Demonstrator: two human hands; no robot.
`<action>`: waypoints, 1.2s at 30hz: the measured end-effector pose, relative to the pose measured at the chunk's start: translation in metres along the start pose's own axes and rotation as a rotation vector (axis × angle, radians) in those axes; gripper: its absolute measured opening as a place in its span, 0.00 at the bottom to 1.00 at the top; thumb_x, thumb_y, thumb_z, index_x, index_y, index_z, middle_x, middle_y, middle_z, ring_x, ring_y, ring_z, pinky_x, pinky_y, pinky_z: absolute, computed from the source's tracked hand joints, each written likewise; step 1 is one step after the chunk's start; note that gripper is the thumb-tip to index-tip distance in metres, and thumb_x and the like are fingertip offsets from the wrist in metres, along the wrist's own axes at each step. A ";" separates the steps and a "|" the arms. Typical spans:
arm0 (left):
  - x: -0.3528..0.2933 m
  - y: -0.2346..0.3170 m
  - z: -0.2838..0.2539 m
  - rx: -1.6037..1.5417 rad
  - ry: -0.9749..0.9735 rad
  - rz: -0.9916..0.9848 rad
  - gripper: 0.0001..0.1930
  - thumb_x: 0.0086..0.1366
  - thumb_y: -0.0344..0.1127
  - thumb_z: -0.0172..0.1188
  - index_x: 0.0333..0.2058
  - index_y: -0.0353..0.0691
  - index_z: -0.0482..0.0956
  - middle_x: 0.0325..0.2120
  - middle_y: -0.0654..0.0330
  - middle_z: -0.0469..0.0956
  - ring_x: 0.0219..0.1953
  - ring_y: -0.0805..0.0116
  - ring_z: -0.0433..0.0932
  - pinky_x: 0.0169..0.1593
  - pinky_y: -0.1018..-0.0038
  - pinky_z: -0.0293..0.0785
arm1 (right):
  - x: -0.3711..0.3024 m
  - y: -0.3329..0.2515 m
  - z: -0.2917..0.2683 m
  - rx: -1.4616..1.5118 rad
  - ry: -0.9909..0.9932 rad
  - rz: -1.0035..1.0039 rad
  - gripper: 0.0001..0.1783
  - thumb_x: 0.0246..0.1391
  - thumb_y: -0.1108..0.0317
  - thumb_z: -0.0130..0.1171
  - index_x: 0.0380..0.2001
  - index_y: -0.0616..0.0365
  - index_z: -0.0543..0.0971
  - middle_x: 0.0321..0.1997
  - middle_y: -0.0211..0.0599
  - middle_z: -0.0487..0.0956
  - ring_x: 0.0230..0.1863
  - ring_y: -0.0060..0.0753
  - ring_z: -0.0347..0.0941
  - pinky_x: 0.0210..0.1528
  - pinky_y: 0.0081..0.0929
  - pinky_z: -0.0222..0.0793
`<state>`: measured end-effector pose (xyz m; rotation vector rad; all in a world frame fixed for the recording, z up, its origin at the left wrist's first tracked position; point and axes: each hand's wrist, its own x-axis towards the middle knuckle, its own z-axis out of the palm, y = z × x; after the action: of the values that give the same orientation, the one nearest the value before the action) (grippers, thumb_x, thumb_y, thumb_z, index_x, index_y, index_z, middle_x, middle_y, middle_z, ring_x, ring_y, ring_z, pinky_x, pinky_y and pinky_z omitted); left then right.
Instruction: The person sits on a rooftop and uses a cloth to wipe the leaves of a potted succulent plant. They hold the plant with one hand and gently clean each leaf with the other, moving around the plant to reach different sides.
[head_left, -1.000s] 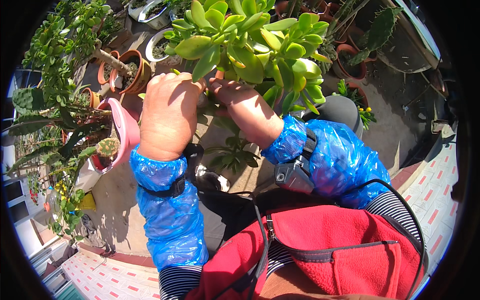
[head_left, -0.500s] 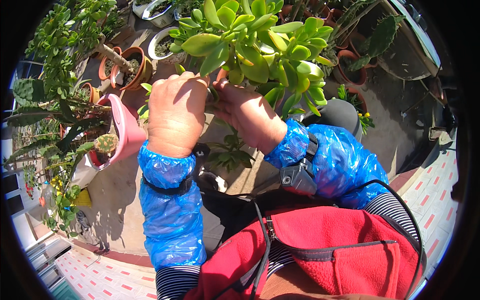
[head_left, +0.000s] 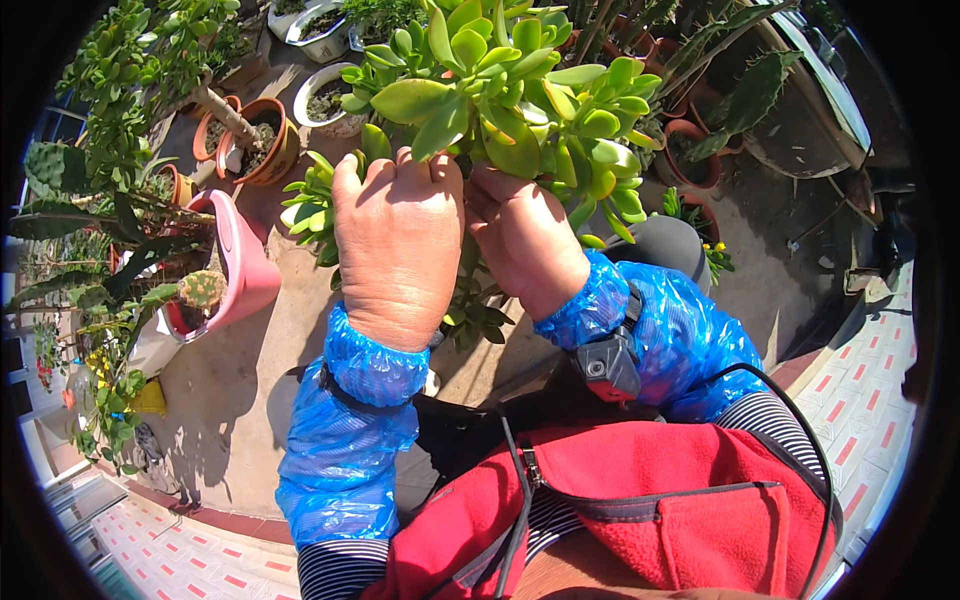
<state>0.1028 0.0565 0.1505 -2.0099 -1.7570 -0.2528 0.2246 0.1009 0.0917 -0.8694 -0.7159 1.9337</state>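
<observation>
A leafy green succulent plant (head_left: pixel 520 130) with thick, pointed leaves, some edged in red, stands right before me. My left hand (head_left: pixel 395 245) reaches into its lower foliage, back of the hand up, fingers curled in around a stem area. Close beside it, my right hand (head_left: pixel 530 235) is turned inward under the leaves, fingers bent toward the same spot. Leaves and the hands themselves hide the fingertips. Blue plastic sleeve covers (head_left: pixel 350 440) wrap both forearms, and a small grey device (head_left: pixel 607 368) is strapped at the right wrist.
At the left, a pink pot (head_left: pixel 245 265) with a cactus leans outward. Terracotta pots (head_left: pixel 265 145) and a white pot (head_left: pixel 325 100) stand farther back. A spiny cactus (head_left: pixel 755 95) rises at the far right. Tiled paving (head_left: pixel 860 420) borders the concrete at the right.
My left hand has moved right and slightly down, and its back now faces up more fully. My right hand has shifted slightly right. More low leaves show left of the hands.
</observation>
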 end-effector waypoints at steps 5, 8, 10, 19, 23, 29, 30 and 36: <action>-0.003 0.026 0.001 -0.005 -0.069 0.036 0.04 0.58 0.33 0.63 0.32 0.42 0.84 0.27 0.59 0.79 0.36 0.62 0.80 0.63 0.50 0.69 | -0.001 -0.009 0.000 0.098 0.036 0.046 0.15 0.71 0.65 0.54 0.56 0.59 0.77 0.51 0.36 0.82 0.48 0.31 0.79 0.53 0.36 0.77; -0.006 0.030 0.000 0.003 -0.059 0.060 0.06 0.60 0.34 0.62 0.34 0.41 0.84 0.28 0.59 0.79 0.36 0.62 0.80 0.65 0.49 0.68 | -0.003 -0.013 0.007 0.134 0.043 0.023 0.16 0.72 0.65 0.55 0.57 0.58 0.77 0.52 0.35 0.82 0.49 0.31 0.79 0.54 0.35 0.76; -0.008 0.031 -0.002 -0.004 -0.050 0.066 0.07 0.62 0.35 0.61 0.35 0.41 0.84 0.28 0.59 0.78 0.36 0.62 0.80 0.66 0.49 0.67 | -0.006 -0.014 0.012 0.154 0.067 -0.001 0.16 0.72 0.64 0.55 0.58 0.58 0.77 0.52 0.35 0.82 0.49 0.31 0.79 0.54 0.34 0.76; -0.010 0.033 -0.001 -0.130 -0.053 -0.054 0.05 0.60 0.34 0.62 0.35 0.44 0.79 0.33 0.59 0.77 0.38 0.62 0.80 0.43 0.61 0.78 | -0.002 -0.015 0.018 0.210 0.066 -0.160 0.20 0.75 0.61 0.54 0.64 0.55 0.75 0.58 0.35 0.81 0.53 0.31 0.78 0.57 0.32 0.75; -0.005 0.012 0.005 -0.361 0.077 -0.166 0.09 0.60 0.28 0.61 0.40 0.40 0.76 0.35 0.56 0.77 0.41 0.54 0.80 0.45 0.60 0.79 | -0.004 -0.015 0.019 0.169 0.069 -0.142 0.21 0.76 0.60 0.52 0.66 0.53 0.73 0.64 0.34 0.78 0.62 0.29 0.74 0.64 0.35 0.69; -0.002 -0.013 0.008 -0.651 0.011 -0.278 0.11 0.61 0.25 0.60 0.43 0.36 0.76 0.39 0.48 0.80 0.44 0.41 0.80 0.47 0.53 0.79 | -0.006 -0.016 0.008 -0.080 -0.008 -0.113 0.23 0.75 0.66 0.50 0.69 0.55 0.69 0.67 0.35 0.73 0.64 0.35 0.71 0.66 0.38 0.66; -0.001 -0.014 0.008 -0.688 -0.020 -0.301 0.12 0.61 0.26 0.60 0.44 0.37 0.76 0.39 0.47 0.80 0.43 0.41 0.80 0.46 0.53 0.79 | -0.003 -0.017 0.007 -0.301 -0.104 -0.252 0.23 0.75 0.68 0.49 0.69 0.55 0.68 0.66 0.35 0.73 0.63 0.36 0.71 0.65 0.39 0.67; 0.003 -0.019 0.010 -0.755 -0.073 -0.356 0.12 0.59 0.25 0.62 0.43 0.38 0.76 0.37 0.45 0.81 0.42 0.41 0.81 0.45 0.52 0.79 | -0.006 -0.022 0.011 0.047 0.028 -0.052 0.22 0.75 0.73 0.49 0.69 0.53 0.68 0.62 0.36 0.73 0.60 0.34 0.71 0.64 0.39 0.69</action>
<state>0.0837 0.0651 0.1474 -2.1570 -2.2912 -1.1107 0.2282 0.1035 0.1166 -0.8402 -0.6678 1.8814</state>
